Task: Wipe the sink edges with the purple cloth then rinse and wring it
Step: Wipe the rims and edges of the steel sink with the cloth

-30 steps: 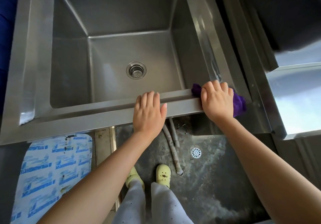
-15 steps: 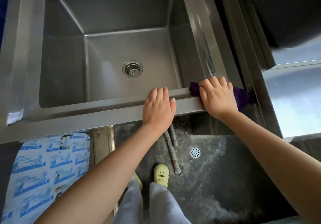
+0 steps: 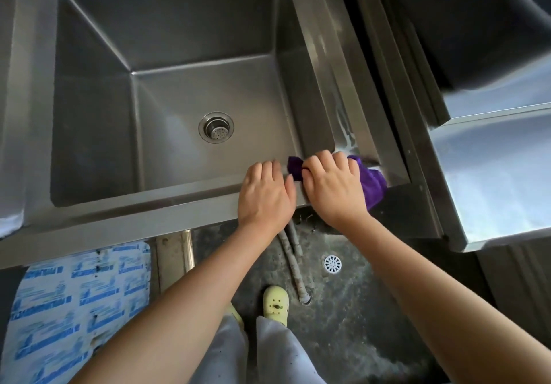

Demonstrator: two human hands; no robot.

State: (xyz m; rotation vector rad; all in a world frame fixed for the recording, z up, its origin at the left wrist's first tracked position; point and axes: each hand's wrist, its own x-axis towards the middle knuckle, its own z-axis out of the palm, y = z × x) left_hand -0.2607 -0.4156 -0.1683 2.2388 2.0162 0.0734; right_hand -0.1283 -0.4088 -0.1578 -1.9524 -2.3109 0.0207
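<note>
The cloth sits bunched on the sink's rim at the 5 o'clock corner, where the front edge meets the right edge. One purple tail pokes out toward 9 o'clock and a bigger fold hangs over the rim at 3. The right hand covers its middle, fingers curled around it and pressing it onto the steel. The left hand lies flat on the front edge just beside the right, at its 9 o'clock, fingers laid over the inner lip and gripping nothing.

Wet streaks run up the right edge toward 12 o'clock, so that side looks wiped. The front edge stretching toward 9 shows no such streaks, and I judge it the stretch in hand. Whether the left and far edges are done cannot be told. The basin around the drain looks dry and no water runs, so rinsing and wringing are not yet done.
</note>
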